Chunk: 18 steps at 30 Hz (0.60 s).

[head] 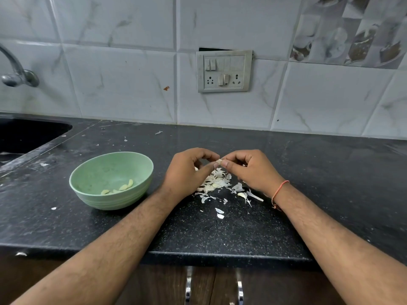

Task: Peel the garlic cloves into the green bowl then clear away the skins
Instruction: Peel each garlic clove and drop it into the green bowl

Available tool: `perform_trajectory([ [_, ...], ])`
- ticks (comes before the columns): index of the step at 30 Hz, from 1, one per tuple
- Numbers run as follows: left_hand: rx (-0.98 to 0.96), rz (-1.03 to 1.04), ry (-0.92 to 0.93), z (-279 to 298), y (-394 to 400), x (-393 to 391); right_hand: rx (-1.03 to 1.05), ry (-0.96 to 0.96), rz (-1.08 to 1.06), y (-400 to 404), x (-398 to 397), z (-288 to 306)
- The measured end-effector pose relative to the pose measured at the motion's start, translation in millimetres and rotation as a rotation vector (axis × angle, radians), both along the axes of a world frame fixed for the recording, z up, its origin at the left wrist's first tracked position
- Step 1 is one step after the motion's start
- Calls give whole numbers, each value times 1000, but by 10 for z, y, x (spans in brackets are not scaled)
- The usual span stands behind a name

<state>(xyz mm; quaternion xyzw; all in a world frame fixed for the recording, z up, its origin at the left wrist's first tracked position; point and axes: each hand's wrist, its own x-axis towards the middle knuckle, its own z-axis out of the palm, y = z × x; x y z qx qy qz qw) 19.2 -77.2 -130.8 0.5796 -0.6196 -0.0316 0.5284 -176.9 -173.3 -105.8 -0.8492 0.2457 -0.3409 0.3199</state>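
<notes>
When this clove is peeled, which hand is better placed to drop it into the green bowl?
Left hand: it pinches the clove together with the right hand, and the green bowl sits on its side.

Even, soft indoor light; sharp centre, wide-angle bending at edges.

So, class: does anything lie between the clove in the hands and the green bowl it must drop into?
Nothing visible does. The garlic clove is pinched between left hand and right hand; the open green bowl sits to their left, bare counter between.
</notes>
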Motion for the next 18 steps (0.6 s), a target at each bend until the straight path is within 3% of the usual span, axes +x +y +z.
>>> perform_trajectory([
  [9,16,-34,-28,2,15,-1,-162,87,-60,-19,-51,-49],
  [18,29,-90,-75,0,32,-13,-187,122,-55,-46,-56,-64],
])
